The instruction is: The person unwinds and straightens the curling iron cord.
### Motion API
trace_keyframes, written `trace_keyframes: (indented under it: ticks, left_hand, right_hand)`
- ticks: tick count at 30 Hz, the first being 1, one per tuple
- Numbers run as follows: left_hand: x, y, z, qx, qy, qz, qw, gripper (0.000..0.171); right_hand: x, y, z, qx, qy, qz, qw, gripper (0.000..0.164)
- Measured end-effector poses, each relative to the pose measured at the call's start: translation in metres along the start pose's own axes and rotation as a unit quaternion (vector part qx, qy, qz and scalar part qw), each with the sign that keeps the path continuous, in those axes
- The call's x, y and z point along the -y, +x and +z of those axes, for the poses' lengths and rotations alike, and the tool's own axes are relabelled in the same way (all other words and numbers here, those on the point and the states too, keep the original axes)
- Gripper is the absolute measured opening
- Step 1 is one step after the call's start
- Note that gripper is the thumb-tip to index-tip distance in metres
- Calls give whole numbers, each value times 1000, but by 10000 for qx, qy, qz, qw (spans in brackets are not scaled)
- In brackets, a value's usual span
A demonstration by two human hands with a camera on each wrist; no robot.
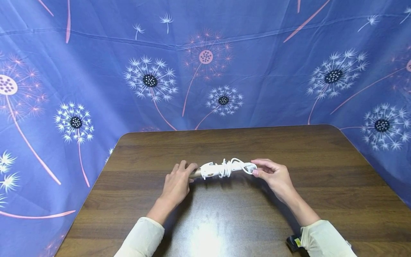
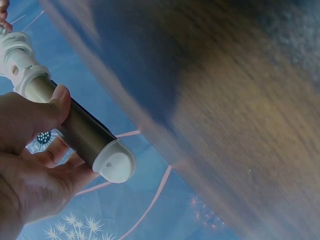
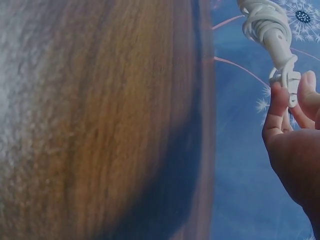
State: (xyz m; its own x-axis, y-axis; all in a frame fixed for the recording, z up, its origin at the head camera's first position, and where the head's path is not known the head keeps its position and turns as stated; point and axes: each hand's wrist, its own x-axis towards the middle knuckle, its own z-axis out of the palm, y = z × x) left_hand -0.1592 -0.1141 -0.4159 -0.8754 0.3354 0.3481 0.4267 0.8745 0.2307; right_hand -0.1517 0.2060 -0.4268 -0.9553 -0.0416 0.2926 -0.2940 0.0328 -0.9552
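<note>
A curling iron with a white handle (image 1: 212, 170) and a bronze barrel (image 2: 85, 127) is held level above the table, between both hands. Its white cord (image 1: 226, 168) is wound several times around the handle. My left hand (image 1: 177, 182) grips the barrel, thumb on one side and fingers on the other; the white barrel tip (image 2: 116, 162) sticks out past the fingers in the left wrist view. At the opposite end my right hand (image 1: 277, 178) pinches the cord's white plug (image 3: 294, 82) between thumb and fingertips. The fingers partly cover the plug.
A brown wood-grain table (image 1: 224, 221) lies beneath the hands, with a bright glare spot near its front. Behind it hangs a blue cloth (image 1: 263, 71) with a dandelion print. A small black device (image 1: 293, 243) sits by the right sleeve.
</note>
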Motion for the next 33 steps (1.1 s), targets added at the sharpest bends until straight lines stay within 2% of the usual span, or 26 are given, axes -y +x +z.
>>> trace_keyframes:
  ticks: [8, 14, 20, 25, 33]
  left_hand:
    - [-2, 1, 0, -90, 34, 34, 9999, 55]
    - [-3, 1, 0, -94, 27, 13, 10000, 55]
    - [-4, 1, -2, -57, -2, -22, 10000, 56]
    - [-4, 1, -1, -79, -30, -2, 10000, 56]
    - [-4, 1, 0, -148, 11, 32, 9999, 56]
  right_hand:
    - [3, 1, 2, -319, -803, 360, 9956, 31]
    - [2, 0, 1, -256, -693, 470, 9962, 37]
    - [-1, 0, -1, -33, -321, 318, 9990, 47]
    - [-4, 0, -2, 125, -197, 127, 9996, 45]
    - [-1, -1, -2, 132, -216, 149, 9996, 42]
